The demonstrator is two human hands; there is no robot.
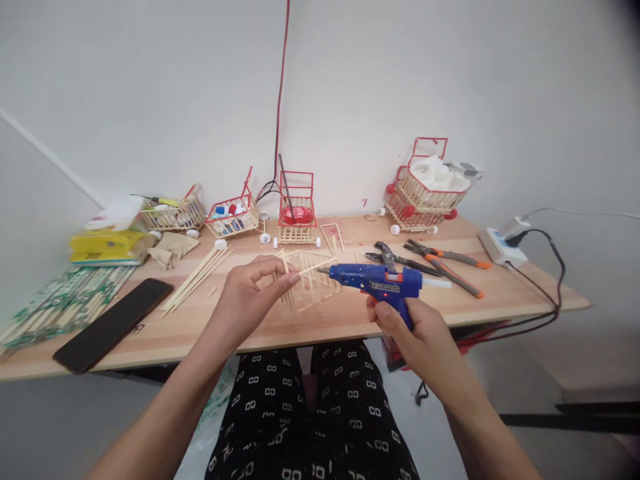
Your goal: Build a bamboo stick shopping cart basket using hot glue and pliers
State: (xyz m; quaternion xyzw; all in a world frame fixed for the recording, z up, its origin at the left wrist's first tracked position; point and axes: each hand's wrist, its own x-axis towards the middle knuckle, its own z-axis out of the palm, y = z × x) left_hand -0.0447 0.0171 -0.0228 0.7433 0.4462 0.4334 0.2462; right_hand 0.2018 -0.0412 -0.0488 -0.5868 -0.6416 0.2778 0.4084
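Note:
My left hand (253, 290) pinches a thin wooden stick (315, 267) that points right, toward the nozzle of a blue glue gun (381, 283). My right hand (407, 327) grips the gun's handle, finger by the trigger, nozzle aimed left at the stick's end. Just behind the stick, a small unpainted stick basket (309, 283) stands on the wooden table (310, 320).
Loose sticks (197, 277), a black phone (113, 323) and packs of chopsticks (60, 303) lie at the left. Several stick carts (296, 210) line the wall; two stacked ones (425, 187) stand at the right. Pliers (440, 260) and a power strip (500, 245) are at the right.

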